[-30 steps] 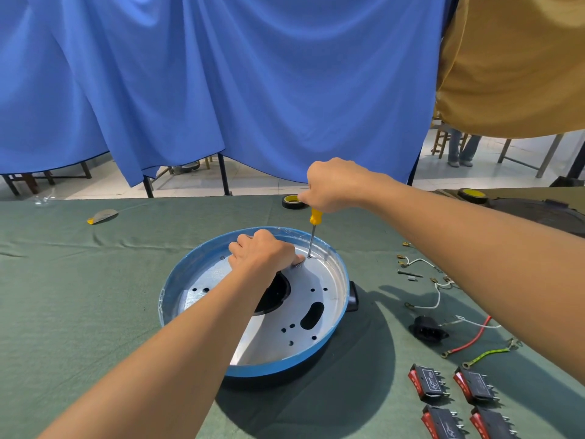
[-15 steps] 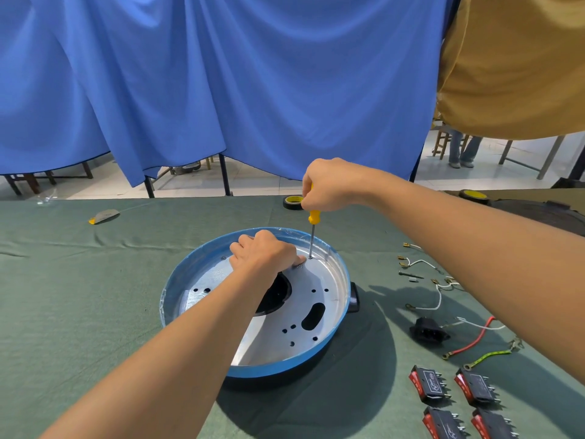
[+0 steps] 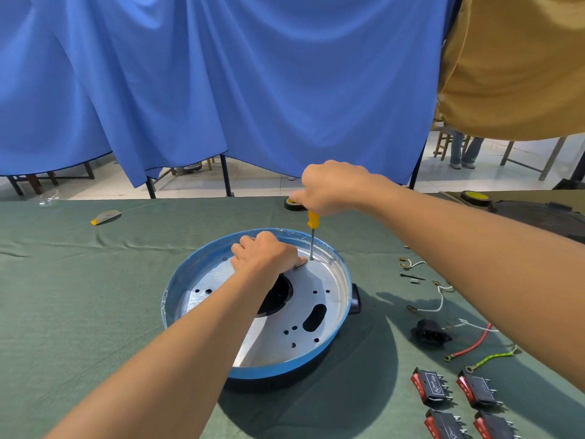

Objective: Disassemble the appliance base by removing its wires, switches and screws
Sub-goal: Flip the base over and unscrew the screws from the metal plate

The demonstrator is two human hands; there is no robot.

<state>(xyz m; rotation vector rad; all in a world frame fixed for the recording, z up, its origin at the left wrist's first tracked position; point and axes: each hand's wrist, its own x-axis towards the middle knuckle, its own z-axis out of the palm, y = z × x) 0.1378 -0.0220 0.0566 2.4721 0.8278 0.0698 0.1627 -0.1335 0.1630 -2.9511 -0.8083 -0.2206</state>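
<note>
The round appliance base (image 3: 285, 370), blue-rimmed with a silver metal plate (image 3: 285, 315) inside, lies on the green cloth. My right hand (image 3: 329, 185) grips the yellow handle of a screwdriver (image 3: 313, 220) from above. The shaft stands upright with its tip on a screw at the plate's far edge. My left hand (image 3: 262, 253) rests as a curled fist on the plate just left of the tip, thumb beside it. Removed switches (image 3: 430, 388) and loose wires (image 3: 440, 302) lie to the right.
A black power socket (image 3: 430, 332), a red wire (image 3: 471, 345) and a green-yellow wire (image 3: 493, 358) lie right of the base. A tape roll (image 3: 292, 204) sits behind my right hand. A dark cover (image 3: 544, 217) lies far right, a small scraper (image 3: 106, 217) far left.
My right hand has turned slightly on the screwdriver handle. The tip stays on the same screw and my left hand has not moved.
</note>
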